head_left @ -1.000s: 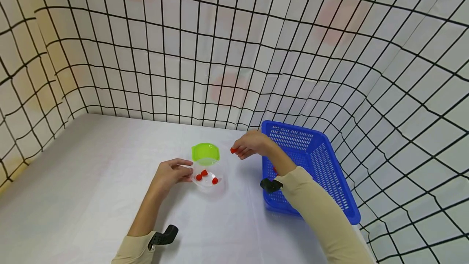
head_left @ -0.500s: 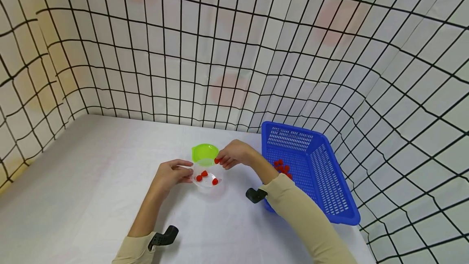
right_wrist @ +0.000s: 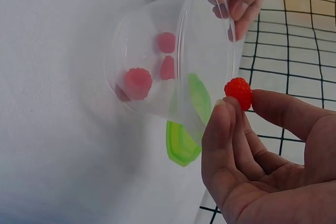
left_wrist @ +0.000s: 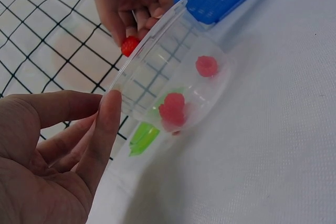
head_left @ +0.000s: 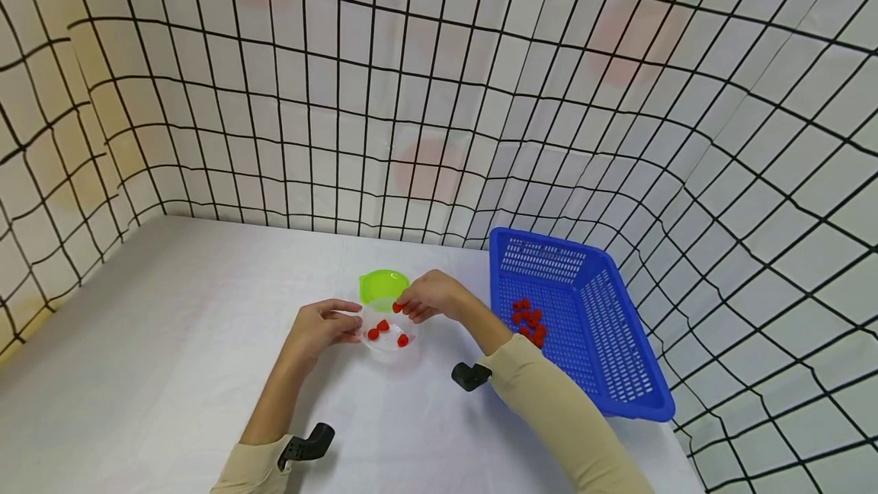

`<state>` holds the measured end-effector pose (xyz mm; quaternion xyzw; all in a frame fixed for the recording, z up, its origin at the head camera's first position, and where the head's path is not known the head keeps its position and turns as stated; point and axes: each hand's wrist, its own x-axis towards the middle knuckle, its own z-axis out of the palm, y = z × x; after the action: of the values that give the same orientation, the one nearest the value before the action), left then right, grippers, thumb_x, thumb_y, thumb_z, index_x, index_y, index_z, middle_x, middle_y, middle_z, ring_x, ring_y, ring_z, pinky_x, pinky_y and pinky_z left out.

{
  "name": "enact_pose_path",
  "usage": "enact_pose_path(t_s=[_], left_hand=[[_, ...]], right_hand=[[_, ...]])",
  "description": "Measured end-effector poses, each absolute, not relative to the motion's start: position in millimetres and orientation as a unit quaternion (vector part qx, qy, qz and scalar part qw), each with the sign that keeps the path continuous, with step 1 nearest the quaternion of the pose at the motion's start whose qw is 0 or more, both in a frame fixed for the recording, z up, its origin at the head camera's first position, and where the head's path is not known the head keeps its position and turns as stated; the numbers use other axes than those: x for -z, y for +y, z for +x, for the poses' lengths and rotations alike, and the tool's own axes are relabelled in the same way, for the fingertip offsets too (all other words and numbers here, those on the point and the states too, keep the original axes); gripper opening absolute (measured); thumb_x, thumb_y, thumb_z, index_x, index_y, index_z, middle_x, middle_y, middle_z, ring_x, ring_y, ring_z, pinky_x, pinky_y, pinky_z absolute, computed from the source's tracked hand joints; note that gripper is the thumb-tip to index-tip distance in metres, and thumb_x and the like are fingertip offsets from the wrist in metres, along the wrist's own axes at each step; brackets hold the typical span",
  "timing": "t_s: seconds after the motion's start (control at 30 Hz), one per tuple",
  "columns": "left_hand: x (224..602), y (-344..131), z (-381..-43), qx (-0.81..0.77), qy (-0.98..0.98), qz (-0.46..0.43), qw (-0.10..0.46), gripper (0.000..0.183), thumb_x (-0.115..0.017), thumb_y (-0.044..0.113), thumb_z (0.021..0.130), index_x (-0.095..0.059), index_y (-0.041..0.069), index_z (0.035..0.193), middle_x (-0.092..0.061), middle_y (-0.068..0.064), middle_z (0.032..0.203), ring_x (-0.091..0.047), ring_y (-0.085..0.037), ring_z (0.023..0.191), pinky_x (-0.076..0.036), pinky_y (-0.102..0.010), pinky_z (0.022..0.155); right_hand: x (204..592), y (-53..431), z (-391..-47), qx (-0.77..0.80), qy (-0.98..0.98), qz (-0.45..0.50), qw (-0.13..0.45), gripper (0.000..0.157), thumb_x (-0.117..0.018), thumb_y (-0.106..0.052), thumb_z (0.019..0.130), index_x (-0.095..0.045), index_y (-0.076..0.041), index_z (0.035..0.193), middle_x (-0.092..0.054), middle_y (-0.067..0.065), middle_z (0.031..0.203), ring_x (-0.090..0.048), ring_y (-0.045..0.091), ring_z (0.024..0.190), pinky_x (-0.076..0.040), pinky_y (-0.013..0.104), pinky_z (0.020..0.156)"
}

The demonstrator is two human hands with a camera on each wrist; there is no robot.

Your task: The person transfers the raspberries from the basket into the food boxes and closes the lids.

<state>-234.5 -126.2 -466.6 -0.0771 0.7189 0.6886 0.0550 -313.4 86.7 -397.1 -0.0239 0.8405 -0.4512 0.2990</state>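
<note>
My left hand (head_left: pixel 317 332) pinches the rim of a clear round plastic tub (right_wrist: pixel 128 30) between thumb and finger. The tub stands on the white tabletop with 3 red raspberries (right_wrist: pixel 138 83) on its bottom. Above the tub's opening, my right hand (head_left: pixel 435 296) holds another raspberry (right_wrist: pixel 239 94) between thumb and fingertips. That raspberry is close to the rim; the head view does not show whether it touches. Just behind the tub lies a small bright green dish (head_left: pixel 384 283) with a tab on one side.
A blue perforated basket (head_left: pixel 549 238) stands to the right, partly behind my right forearm. Several raspberries (head_left: pixel 528 317) lie on its floor at the left. Black wire mesh (head_left: pixel 343 151) in front of white cloth surrounds the table at the back and sides.
My right hand has moved left from beside the basket to over the tub, carrying a raspberry. The basket's raspberries have come into view. My left hand stays at the rim.
</note>
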Motion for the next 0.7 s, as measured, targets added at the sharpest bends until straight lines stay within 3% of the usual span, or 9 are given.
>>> enact_pose_path(t_s=[0.4, 0.7], left_hand=[[469.1, -126.3, -234.8, -0.693, 0.716, -0.072, 0.052, 0.033, -0.071, 0.012, 0.094, -0.067, -0.005, 0.122, -0.075, -0.018, 0.099, -0.074, -0.021, 0.070, -0.064, -0.031, 0.074], [467.3, -125.9, -235.0, -0.689, 0.719, -0.074, 0.052, 0.032, -0.071, 0.012, 0.094, -0.068, -0.004, 0.122, -0.075, -0.015, 0.097, -0.074, -0.021, 0.071, -0.063, -0.029, 0.075]], right_hand=[[405.5, 88.1, -312.9, 0.474, 0.833, -0.015, 0.285, 0.018, -0.069, -0.015, 0.094, -0.075, 0.002, 0.094, -0.072, 0.013, 0.088, -0.068, 0.020, 0.072, -0.062, 0.024, 0.071], [406.4, 88.8, -314.0, 0.476, 0.832, -0.010, 0.285, 0.018, -0.070, -0.016, 0.094, -0.075, 0.001, 0.095, -0.073, 0.019, 0.098, -0.068, 0.018, 0.071, -0.062, 0.026, 0.075]])
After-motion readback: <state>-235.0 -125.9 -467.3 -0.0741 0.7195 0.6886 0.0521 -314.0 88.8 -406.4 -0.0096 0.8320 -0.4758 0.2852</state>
